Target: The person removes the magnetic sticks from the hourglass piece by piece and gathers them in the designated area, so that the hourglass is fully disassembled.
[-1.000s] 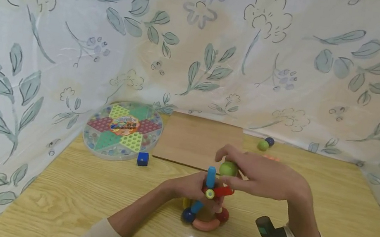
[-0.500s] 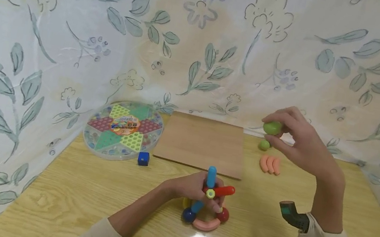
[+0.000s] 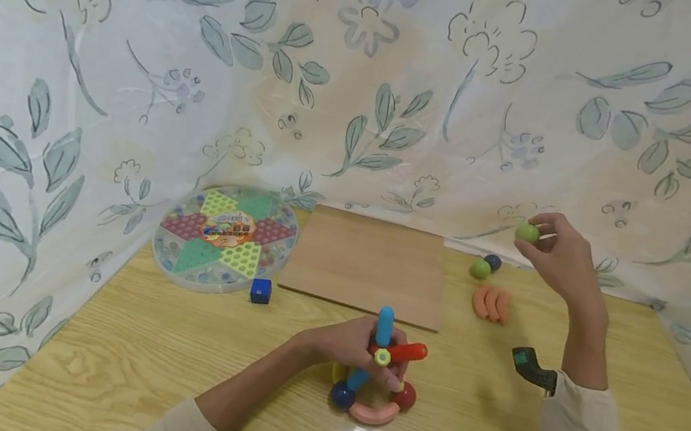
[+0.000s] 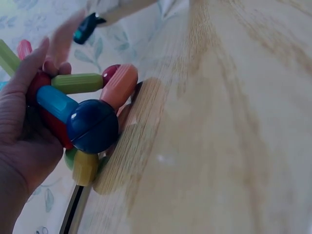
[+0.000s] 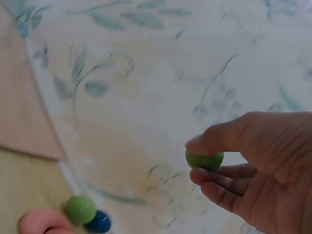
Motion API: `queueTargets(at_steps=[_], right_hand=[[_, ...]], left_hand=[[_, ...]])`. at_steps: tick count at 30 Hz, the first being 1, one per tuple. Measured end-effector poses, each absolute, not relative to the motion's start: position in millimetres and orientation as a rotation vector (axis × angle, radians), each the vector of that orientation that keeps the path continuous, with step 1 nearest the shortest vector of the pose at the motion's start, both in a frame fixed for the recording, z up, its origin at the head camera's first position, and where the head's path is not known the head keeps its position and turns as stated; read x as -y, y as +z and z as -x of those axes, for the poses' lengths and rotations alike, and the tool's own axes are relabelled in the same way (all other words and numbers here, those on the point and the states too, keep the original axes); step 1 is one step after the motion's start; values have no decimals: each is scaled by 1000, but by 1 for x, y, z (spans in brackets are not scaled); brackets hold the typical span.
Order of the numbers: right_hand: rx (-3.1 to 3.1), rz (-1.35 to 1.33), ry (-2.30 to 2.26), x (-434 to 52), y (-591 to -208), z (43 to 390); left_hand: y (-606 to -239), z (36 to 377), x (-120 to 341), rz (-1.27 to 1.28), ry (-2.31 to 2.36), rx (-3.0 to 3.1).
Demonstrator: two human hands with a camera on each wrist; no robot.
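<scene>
A structure of coloured rods and balls stands on the table, and my left hand (image 3: pixel 358 343) grips it near its upper middle. Its parts include a light blue rod (image 3: pixel 384 326) pointing up, a red rod (image 3: pixel 408 352), a dark blue ball (image 4: pixel 92 126) and a curved salmon rod (image 3: pixel 373 412) along the bottom. Over the back right of the table, my right hand (image 3: pixel 561 255) pinches a green ball (image 5: pixel 204 160) between thumb and fingers, raised off the surface. Below and left of it lie another green ball (image 3: pixel 481 269) and a dark blue ball (image 3: pixel 492 263).
Several curved salmon rods (image 3: pixel 491 304) lie together at the right. A wooden board (image 3: pixel 368 261) lies at the back centre. Left of it is a round Chinese checkers board (image 3: pixel 188 269), with a blue cube (image 3: pixel 260 290) near its front edge. A floral cloth (image 3: pixel 346 132) hangs behind the table.
My right hand has carried the green ball from beside the structure up and away to the back right. My left hand has kept its grip on the structure.
</scene>
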State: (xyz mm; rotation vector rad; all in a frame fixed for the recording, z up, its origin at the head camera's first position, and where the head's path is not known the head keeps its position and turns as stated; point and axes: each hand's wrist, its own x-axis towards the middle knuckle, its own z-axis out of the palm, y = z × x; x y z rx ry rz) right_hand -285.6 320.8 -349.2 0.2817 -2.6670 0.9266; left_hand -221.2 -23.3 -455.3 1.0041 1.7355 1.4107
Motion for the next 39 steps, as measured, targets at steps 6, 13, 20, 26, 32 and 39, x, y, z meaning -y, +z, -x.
queueTargets(at_steps=[6, 13, 20, 26, 32, 39], right_hand=[[2838, -153, 894, -346, -391, 312], [2993, -97, 842, -352, -423, 324], [3080, -79, 852, -350, -437, 327], [3098, -64, 854, -349, -444, 330], [3089, -80, 886, -346, -444, 330], [3120, -99, 952, -347, -443, 327]], left_hand=[[-454, 221, 23, -1026, 1422, -1723], [-455, 221, 26, -1013, 1416, -1725], [-457, 222, 25, -1050, 1422, -1706], [-454, 221, 23, -1047, 1413, -1713], [-451, 220, 24, -1036, 1417, -1713], [-455, 222, 24, -1022, 1422, -1714]])
